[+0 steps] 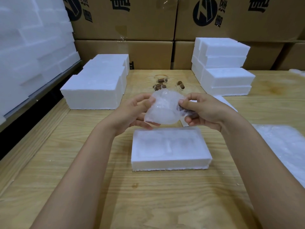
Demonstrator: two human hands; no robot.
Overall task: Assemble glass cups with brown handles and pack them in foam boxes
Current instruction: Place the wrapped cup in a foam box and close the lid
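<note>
- I see my left hand (132,111) and right hand (200,109) pinching a wrapped cup (162,107) above the bench (66,162).
- An open foam box (170,148) lies just below it.

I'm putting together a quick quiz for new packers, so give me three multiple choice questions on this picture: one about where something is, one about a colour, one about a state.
1. Where is the wrapped cup?
A. On the cardboard cartons
B. Held in the air above the foam tray
C. Inside a closed foam box

2. What colour are the cup handles on the table behind it?
A. Blue
B. Green
C. Brown

3. What state is the foam tray in?
A. Open and empty
B. Open with two cups in it
C. Covered by a lid

Answers:
1 B: the left hand and right hand grip it over the tray.
2 C: the handles show brown against clear glass.
3 A: its recesses lie bare.
</note>
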